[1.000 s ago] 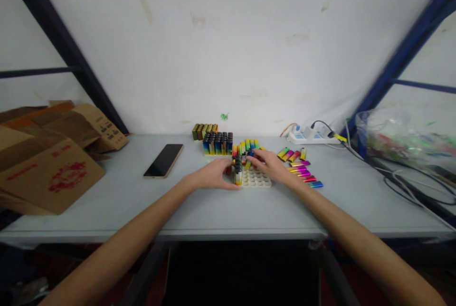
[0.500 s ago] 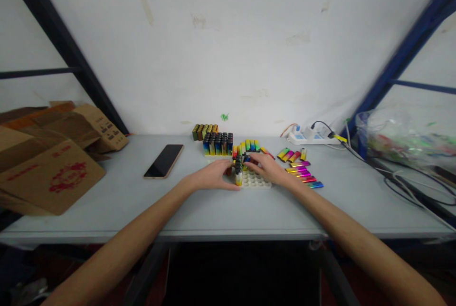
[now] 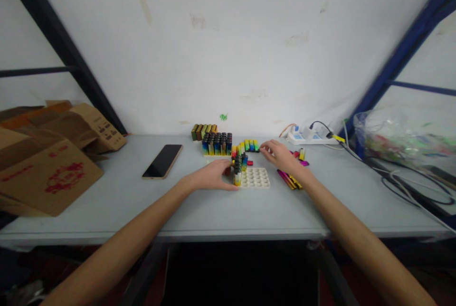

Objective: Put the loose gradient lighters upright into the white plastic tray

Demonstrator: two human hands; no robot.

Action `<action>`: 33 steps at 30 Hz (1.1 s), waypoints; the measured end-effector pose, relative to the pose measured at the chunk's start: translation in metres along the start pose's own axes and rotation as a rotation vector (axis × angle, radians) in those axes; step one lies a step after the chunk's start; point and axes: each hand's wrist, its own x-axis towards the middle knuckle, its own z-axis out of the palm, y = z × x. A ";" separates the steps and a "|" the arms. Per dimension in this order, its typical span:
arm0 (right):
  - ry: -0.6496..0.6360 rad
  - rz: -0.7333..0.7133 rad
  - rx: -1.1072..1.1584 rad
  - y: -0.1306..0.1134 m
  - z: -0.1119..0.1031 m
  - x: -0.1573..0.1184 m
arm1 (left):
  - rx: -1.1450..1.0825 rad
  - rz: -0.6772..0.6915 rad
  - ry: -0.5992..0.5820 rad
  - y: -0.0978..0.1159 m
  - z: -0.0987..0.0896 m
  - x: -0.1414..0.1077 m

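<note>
**Lighter tray partly filled, right hand out among the loose lighters**

The white holed tray (image 3: 259, 178) sits on the tabletop (image 3: 199, 215) between the two hands, its right-hand holes bare. A row of upright lighters (image 3: 237, 176) fills its left edge, and a blue lighter (image 3: 244, 162) stands just beside that row. The step in hand looks like fetching another lighter between placements. The left hand (image 3: 213, 174) spans the tray's left end, thumb and fingers apart around the row; whether that grip presses on anything, I cannot tell. The right hand (image 3: 280, 156) is beyond the tray's far right corner, fingertips bent near the lying yellow-green lighters (image 3: 251, 145); whether its grip is closed on one is too small to tell. The next move seems to call for a clean pinch on a single lighter, then turning it upright over a bare hole without knocking the standing ones. Behind the tray, a block of black-topped lighters (image 3: 217, 147) stands packed.

Against the frame half a second ago, the right hand has left the blue lighter and swung rightward, uncovering the bare holes and a lying red lighter (image 3: 250, 163).
</note>
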 end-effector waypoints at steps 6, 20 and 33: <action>-0.133 0.198 -0.249 0.016 0.010 -0.001 | 0.017 -0.008 -0.010 0.002 -0.002 0.000; 0.162 0.239 0.457 0.020 0.008 0.005 | 0.036 -0.007 -0.006 0.002 -0.001 0.000; 0.080 0.370 1.246 -0.021 0.009 0.005 | 0.020 0.011 -0.021 0.000 -0.001 0.000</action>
